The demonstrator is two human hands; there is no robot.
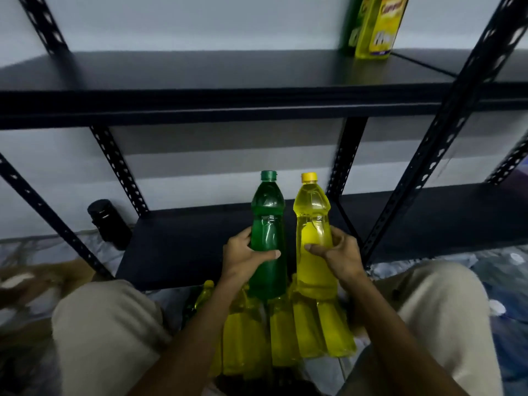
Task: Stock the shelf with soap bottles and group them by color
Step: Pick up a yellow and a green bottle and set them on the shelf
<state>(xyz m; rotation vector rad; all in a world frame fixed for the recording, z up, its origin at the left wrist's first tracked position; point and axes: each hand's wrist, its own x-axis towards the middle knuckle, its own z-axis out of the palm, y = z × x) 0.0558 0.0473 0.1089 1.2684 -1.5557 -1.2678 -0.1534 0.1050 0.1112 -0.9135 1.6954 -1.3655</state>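
My left hand grips a green soap bottle around its middle, upright, green cap on top. My right hand grips a yellow soap bottle with a yellow cap, upright beside the green one. Both are held in front of the lower black shelf. Several more yellow bottles lie on the floor between my knees, under my arms. On the upper shelf, at the right, stand a labelled yellow bottle and a green one behind it.
Black perforated shelf posts rise at left, middle and right. A dark cylindrical jar stands on the floor left of the lower shelf. My knees in light trousers frame the bottles. Crumpled plastic sheeting covers the floor.
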